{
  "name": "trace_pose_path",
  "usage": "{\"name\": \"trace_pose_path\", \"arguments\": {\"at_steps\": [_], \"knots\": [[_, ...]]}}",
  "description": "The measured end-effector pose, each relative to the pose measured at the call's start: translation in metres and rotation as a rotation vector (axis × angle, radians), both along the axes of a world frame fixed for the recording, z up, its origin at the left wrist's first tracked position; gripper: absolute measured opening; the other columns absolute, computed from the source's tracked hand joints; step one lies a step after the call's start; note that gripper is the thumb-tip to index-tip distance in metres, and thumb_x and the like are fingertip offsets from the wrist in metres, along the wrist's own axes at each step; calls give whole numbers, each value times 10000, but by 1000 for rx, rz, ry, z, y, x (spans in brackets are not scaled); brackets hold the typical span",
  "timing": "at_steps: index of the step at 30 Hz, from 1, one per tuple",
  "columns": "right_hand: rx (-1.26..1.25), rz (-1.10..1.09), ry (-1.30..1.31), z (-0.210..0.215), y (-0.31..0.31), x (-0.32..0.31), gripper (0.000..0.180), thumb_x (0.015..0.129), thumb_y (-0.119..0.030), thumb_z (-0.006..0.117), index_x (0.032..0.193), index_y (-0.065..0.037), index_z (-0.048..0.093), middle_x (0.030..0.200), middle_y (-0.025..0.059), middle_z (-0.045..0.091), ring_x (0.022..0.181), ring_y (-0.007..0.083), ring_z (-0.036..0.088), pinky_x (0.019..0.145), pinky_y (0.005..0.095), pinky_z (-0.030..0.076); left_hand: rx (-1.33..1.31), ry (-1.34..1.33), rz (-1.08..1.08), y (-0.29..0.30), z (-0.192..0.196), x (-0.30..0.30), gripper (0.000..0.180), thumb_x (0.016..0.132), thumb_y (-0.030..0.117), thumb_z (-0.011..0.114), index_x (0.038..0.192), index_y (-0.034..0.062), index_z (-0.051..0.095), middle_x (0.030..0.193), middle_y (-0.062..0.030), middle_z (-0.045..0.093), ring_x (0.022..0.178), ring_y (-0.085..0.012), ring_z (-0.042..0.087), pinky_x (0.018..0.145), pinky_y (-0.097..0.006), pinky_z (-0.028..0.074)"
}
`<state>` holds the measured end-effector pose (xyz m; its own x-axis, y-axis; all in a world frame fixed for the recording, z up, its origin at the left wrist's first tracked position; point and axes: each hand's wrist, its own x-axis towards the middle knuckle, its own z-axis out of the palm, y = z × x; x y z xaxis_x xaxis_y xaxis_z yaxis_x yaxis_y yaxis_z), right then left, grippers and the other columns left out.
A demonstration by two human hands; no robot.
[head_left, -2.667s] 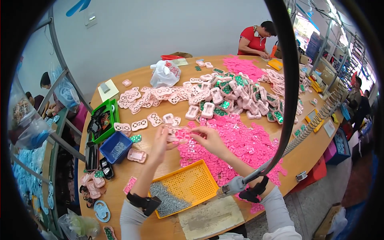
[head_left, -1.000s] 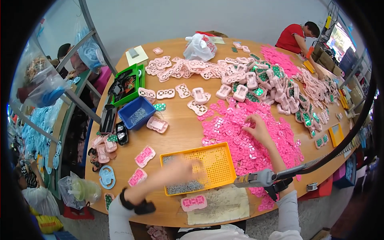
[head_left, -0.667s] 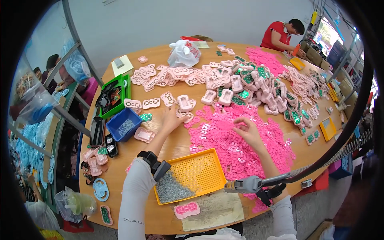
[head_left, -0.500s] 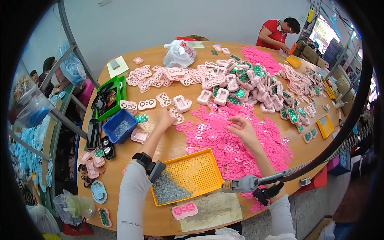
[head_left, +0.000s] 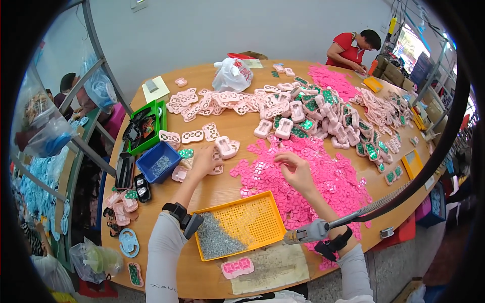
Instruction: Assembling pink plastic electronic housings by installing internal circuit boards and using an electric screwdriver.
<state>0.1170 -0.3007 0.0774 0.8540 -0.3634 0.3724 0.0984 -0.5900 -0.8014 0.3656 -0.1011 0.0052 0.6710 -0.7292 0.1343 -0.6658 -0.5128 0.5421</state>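
Note:
My left hand is closed on a pale pink plastic frame with cut-out openings, just above the table's left middle. Right beside it lie a pale pink shell and a small green circuit board. My right hand hovers over a large heap of small bright pink plastic pieces. Its fingers are curled together, and I cannot make out what, if anything, is between them. Close to me lies a pale pink frame filled with bright pink pieces.
A yellow perforated tray with small screws stands between my forearms. A blue bin and a green bin stand left. Pale pink shells with green boards are piled behind. A jointed metal arm crosses at right. A co-worker sits far right.
My left hand has drawn the pale pink frame toward me, away from the shell beside it. My right hand has shifted a little left and nearer over the pink heap.

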Motion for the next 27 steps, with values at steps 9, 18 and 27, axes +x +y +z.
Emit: {"name": "trace_pose_path", "arguments": {"at_steps": [9, 18, 27], "knots": [[624, 119, -13, 4, 3, 0, 283, 844, -2, 640, 1119, 14, 574, 1073, 86, 605, 920, 113, 609, 807, 230, 509, -122, 1157, 234, 24, 33, -1, 259, 969, 225, 463, 1155, 65, 547, 952, -41, 647, 905, -138, 634, 704, -289, 559], [395, 137, 0, 9, 35, 26, 312, 803, -8, 680, 1085, 13, 549, 1042, 75, 578, 951, 132, 590, 788, 250, 518, -782, 1400, 105, 0, 59, -129, 288, 1001, 211, 386, 1258, 84, 413, 1166, -74, 549, 1031, -176, 599, 829, -323, 561], [213, 95, 60, 15, 48, 15, 256, 783, -22, 693, 1030, 9, 635, 991, 94, 649, 892, 163, 649, 744, 290, 545, -845, 1205, 29, -2, 61, -154, 251, 984, 223, 464, 1176, 62, 473, 1124, -68, 584, 1015, -153, 606, 827, -299, 559]]}}
